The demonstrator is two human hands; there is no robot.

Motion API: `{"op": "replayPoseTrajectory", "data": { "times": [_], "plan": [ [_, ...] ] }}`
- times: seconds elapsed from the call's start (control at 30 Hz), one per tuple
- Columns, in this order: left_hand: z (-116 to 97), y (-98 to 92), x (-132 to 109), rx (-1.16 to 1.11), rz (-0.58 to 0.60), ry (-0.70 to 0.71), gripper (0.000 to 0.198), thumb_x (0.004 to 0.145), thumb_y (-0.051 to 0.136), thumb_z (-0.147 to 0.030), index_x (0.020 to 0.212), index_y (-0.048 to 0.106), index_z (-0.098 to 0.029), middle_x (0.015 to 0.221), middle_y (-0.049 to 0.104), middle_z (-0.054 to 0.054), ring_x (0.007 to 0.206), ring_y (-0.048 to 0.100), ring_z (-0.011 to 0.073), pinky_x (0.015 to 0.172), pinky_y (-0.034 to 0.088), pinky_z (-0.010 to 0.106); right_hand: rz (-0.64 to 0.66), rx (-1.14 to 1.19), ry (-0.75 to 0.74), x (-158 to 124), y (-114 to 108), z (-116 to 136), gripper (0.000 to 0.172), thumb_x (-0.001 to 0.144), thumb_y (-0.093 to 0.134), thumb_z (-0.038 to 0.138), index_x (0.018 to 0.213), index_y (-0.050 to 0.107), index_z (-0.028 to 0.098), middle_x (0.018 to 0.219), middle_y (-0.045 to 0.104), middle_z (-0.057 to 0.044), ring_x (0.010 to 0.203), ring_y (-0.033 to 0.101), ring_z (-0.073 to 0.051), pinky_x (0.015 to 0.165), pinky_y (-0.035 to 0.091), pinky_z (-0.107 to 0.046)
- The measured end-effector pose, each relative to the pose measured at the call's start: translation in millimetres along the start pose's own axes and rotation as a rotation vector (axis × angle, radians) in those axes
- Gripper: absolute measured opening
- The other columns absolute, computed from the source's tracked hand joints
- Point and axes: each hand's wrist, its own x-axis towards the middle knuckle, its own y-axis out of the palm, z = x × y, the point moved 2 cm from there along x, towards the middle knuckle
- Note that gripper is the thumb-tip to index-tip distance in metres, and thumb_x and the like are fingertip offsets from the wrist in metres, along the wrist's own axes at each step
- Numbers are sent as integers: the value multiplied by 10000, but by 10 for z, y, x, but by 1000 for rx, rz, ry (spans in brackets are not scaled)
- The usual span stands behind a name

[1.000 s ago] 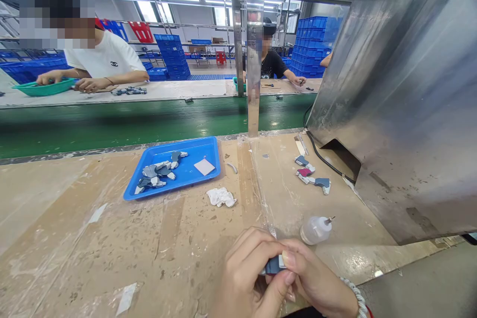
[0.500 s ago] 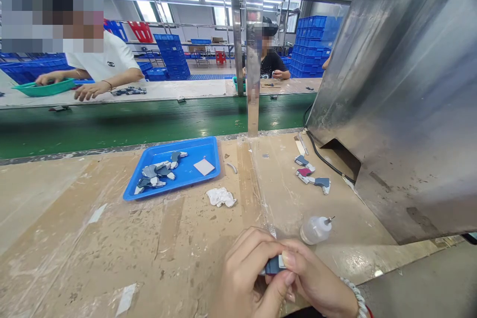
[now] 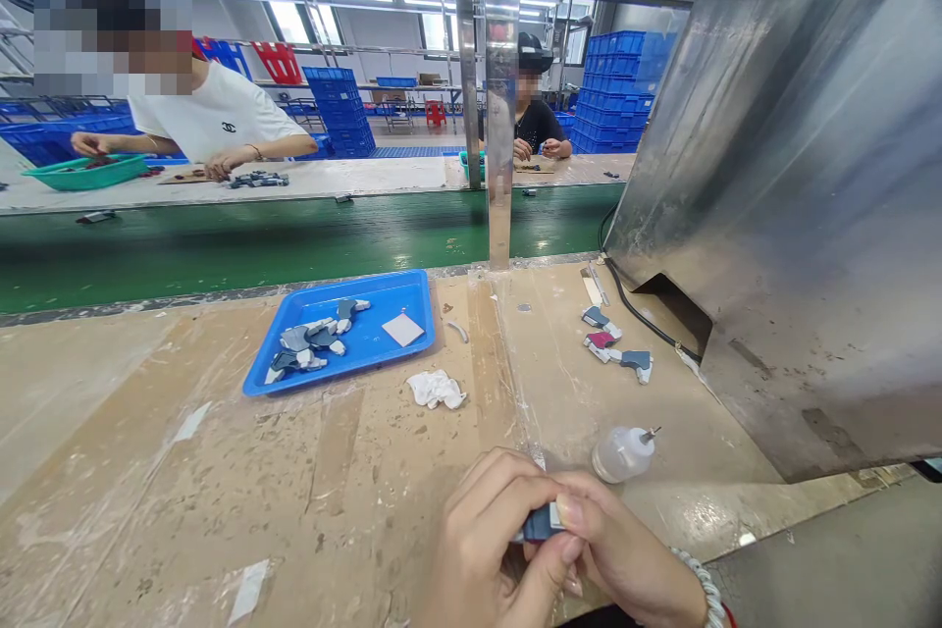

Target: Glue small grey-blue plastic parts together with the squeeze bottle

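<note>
Between both hands, low in the head view, is a small dark blue-grey and white plastic part [image 3: 541,522], mostly covered by fingers. My left hand [image 3: 490,540] is closed around it from the left, with thumb below and index finger above. My right hand [image 3: 607,535] grips its right end, the thumb pressing on the white portion. Behind the right hand stands a clear squeeze bottle [image 3: 622,454] with a thin metal tip, apart from the fingers. A crumpled white tissue [image 3: 437,390] lies beyond the left hand.
A blue tray [image 3: 383,363] holds several similar grey and white parts and a pale square. More parts [image 3: 601,341] lie near a black cable [image 3: 648,314] and a large metal housing [image 3: 780,216]. Beyond a metal post [image 3: 499,118] and green conveyor [image 3: 309,245], two people work.
My hands and the plastic part look unmoved. Across the conveyor, the white-shirted person's hands have shifted, one now beside a pile of parts. Small items on the belt have moved left.
</note>
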Motion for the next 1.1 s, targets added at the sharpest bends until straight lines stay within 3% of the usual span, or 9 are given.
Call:
{"op": "replayPoseTrajectory", "data": {
  "times": [0.7,0.83,1.1],
  "plan": [
    [6,-10,-12,17,10,4,73,941,615,-236,989,655,-198,890,631,56,871,591,206,746,451,312,-9,-10,20,-9,11,-2,538,872,615,653,709,534,148,532,422,49,458,356,-47,457,270,-179],
    [23,-9,-13,8,18,28,96,944,612,-255,996,660,-191,883,641,76,849,594,215,737,461,319,49,24,11,-26,26,4,565,873,611,670,669,472,161,513,372,68,454,319,-40,457,258,-181],
    [42,7,-5,-32,-14,116,249,972,589,-419,1051,669,-197,895,667,88,838,618,209,722,495,319,97,54,4,-15,9,74,521,812,716,627,808,509,149,607,403,55,512,326,-44,471,241,-181]
  ]
}}
